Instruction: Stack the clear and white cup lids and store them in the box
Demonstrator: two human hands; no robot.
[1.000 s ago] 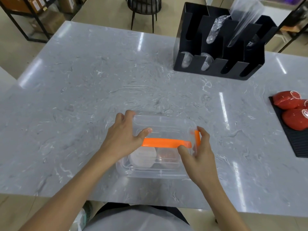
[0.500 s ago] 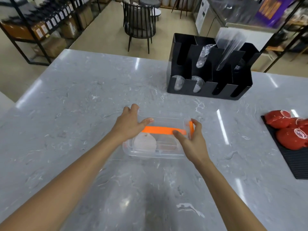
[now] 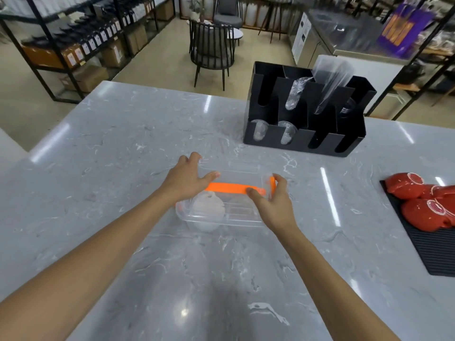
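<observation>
A clear plastic box with an orange handle across its cover sits on the grey marble table. A stack of white cup lids shows through its left half; I cannot make out clear lids inside. My left hand holds the box's left end, fingers curled over the far edge and thumb on the handle. My right hand holds the right end, thumb on the handle and fingers round the orange side clip.
A black cup organizer with clear cups and plastic sleeves stands at the back right. Red objects lie on a black ribbed mat at the right edge. A chair and shelves stand beyond the table.
The box has slid away from the table's near edge toward the middle, with both hands staying on its ends and my arms stretched out further.
</observation>
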